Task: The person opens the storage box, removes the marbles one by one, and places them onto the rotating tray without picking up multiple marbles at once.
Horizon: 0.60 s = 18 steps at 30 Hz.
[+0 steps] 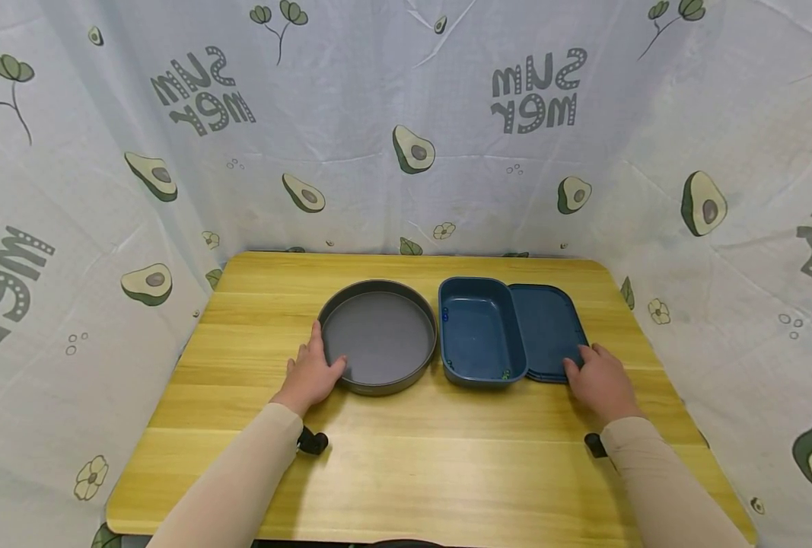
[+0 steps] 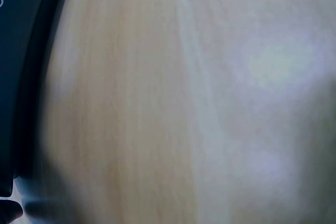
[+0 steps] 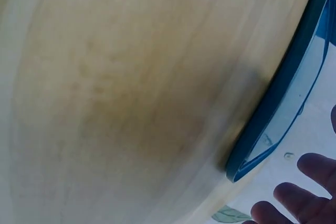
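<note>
A round grey cake pan [image 1: 378,339] sits left of the middle of the table. My left hand [image 1: 312,375] is at the pan's near left side, fingers spread along its outer wall and the thumb by the rim. Beside the pan stands a deep blue rectangular container [image 1: 482,331], open at the top. A flat blue lid [image 1: 549,329] lies against the container's right side. At the lid's near right corner is my right hand [image 1: 604,382], fingertips right at the edge. In the right wrist view, the fingers [image 3: 302,203] are extended and spread near the lid's corner.
The wooden table [image 1: 406,464] has a curtain [image 1: 351,99] with avocado prints behind it and at both sides. Black wrist camera parts [image 1: 313,441] show beneath the left sleeve. The left wrist view shows mostly blurred wood.
</note>
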Motion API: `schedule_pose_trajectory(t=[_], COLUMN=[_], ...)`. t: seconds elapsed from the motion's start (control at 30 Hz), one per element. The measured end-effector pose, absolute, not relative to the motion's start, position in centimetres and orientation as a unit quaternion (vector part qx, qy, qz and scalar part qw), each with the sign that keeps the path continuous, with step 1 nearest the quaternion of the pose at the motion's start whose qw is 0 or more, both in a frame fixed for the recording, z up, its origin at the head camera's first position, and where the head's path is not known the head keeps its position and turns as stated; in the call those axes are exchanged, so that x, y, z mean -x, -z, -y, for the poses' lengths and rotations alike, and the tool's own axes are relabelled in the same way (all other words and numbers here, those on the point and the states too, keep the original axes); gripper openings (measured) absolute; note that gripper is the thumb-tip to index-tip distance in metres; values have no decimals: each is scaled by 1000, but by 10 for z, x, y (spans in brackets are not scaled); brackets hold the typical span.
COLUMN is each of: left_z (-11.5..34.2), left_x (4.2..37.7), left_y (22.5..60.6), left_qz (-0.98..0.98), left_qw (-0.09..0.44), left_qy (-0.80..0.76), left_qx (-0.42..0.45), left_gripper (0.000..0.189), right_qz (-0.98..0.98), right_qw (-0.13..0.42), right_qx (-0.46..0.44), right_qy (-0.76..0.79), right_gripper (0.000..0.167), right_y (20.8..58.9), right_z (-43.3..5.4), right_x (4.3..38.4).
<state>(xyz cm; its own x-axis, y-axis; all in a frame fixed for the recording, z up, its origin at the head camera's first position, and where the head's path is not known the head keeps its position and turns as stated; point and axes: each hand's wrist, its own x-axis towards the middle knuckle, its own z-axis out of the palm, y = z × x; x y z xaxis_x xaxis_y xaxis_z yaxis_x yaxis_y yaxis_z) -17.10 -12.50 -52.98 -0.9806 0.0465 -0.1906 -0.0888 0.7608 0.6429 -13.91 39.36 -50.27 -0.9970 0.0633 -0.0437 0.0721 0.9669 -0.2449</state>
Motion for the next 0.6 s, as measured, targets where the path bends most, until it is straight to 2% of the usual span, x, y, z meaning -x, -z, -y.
schedule_pose_trajectory(t=[0.6], left_z=[124], left_x=[171], left_y=[527], left_qz=[-933], left_qw=[97], left_qy=[-345], left_qx=[16], left_gripper=[101], right_qz=[-990], right_qw=[54], right_qx=[-27], right_qy=[128], right_gripper=[60], right_y=[514], right_z=[-391], right_x=[139])
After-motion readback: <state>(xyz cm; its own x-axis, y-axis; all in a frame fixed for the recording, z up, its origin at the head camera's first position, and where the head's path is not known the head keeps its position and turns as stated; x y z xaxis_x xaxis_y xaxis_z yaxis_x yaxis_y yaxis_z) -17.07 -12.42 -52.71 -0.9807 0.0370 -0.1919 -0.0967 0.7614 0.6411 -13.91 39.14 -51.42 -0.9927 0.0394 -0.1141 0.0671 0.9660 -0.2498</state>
